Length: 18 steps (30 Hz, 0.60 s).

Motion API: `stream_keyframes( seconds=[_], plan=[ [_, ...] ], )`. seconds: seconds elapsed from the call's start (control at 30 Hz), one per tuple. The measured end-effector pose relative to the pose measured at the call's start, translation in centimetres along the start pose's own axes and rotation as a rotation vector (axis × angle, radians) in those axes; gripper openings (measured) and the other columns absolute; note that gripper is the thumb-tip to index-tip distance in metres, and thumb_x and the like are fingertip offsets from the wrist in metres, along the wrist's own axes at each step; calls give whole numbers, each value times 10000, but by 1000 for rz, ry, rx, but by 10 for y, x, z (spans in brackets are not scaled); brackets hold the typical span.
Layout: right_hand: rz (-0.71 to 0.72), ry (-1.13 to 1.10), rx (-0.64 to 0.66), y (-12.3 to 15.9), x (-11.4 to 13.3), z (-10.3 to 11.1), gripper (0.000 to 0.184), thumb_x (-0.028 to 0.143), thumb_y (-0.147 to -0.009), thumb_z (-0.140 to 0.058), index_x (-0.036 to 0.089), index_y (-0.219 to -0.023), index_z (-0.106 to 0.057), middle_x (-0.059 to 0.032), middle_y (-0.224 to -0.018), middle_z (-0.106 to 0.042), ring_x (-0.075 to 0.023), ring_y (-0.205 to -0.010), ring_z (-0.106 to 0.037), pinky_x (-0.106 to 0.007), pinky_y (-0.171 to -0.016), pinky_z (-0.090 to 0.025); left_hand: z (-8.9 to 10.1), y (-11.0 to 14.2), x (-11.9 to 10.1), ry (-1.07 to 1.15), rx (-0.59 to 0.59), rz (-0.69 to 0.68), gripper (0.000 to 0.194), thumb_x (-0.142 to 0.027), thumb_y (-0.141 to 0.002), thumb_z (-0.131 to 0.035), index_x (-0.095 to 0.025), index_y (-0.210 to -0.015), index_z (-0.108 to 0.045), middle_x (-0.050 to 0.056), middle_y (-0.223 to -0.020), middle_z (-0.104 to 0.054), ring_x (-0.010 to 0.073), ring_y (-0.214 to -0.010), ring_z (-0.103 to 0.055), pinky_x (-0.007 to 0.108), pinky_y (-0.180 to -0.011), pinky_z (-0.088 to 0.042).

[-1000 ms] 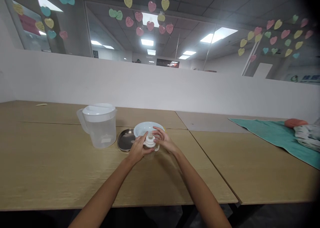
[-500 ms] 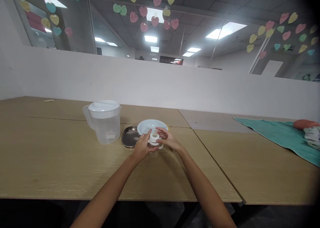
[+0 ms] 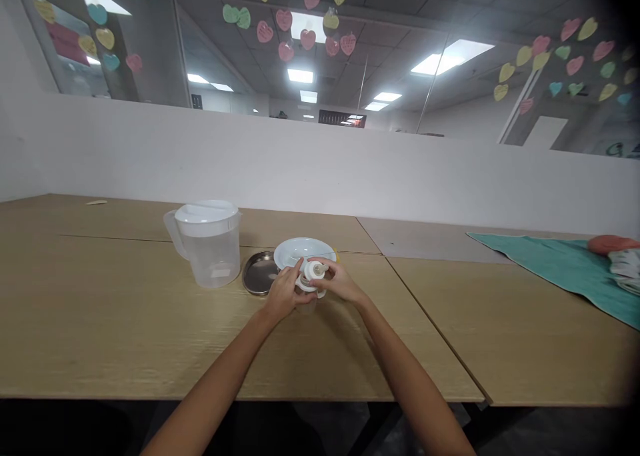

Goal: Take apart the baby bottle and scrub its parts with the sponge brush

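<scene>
Lidded clear pitcher (image 3: 214, 249) stands left of a metal tray (image 3: 259, 274). Before a pale bowl (image 3: 295, 248), the left hand (image 3: 286, 293) grips a clear bottle (image 3: 306, 304); the right hand (image 3: 336, 280) pinches its tilted white top (image 3: 314, 271).

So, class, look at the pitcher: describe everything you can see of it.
The pitcher is translucent and looks like plastic, with a white lid seated on top. Its large handle is on the left, a small spout on the right, and a pale rectangular patch sits low on the front. It stands upright on the wood-toned table, just left of the round metal tray. Only the table clearly touches it. Whether it holds liquid, I cannot tell.
</scene>
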State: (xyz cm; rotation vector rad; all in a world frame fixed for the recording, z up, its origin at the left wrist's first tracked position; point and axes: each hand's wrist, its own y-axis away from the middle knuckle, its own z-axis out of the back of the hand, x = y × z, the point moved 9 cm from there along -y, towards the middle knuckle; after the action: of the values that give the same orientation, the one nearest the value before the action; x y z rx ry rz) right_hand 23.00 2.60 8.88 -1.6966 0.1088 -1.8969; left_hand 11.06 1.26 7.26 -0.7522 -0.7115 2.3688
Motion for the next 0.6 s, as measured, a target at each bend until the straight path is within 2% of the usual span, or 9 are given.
stream_keyframes(
  seconds=[0.2, 0.4, 0.5, 0.6],
  plan=[
    [-10, -399, -252, -2, -3, 30, 617, 269, -597, -766, 233, -1170, -541, -23, -996, -624, -135, -822, -602, -260, -735, -518, 0, -2, -2, -21, 5, -18, 880, -565, -686, -651, -169, -1388, -298, 111, -1071, -608, 273, -1031, -542, 380, -888, -432],
    [112, -759, -374, -1, 4, 52, 500, 268, -646, -748, 278, -1107, -556, 20, -939, -628, -108, -878, -605, -303, -953, -476, 0, -1, -1, -51, -12, -33, 876, -590, -681, -641, -146, -1371, -334, 124, -1076, -604, 270, -1001, -551, 375, -871, -443],
    [104, -932, -403, 0, -4, 60, 405, 278, -649, -752, 265, -1023, -599, 20, -936, -634, -102, -923, -601, -269, -981, -468, 0, -1, -2, -50, -20, -40, 866, -593, -688, -633, -156, -1373, -334, 110, -1033, -610, 256, -963, -559, 362, -854, -450],
    [58, -1008, -459, -1, -21, 65, 335, 246, -643, -756, 237, -948, -619, 13, -922, -645, -107, -933, -608, -258, -970, -482, 0, -1, -2, -40, -18, -36, 864, -593, -688, -632, -158, -1373, -335, 105, -1019, -609, 250, -954, -561, 358, -848, -453]
  ],
)
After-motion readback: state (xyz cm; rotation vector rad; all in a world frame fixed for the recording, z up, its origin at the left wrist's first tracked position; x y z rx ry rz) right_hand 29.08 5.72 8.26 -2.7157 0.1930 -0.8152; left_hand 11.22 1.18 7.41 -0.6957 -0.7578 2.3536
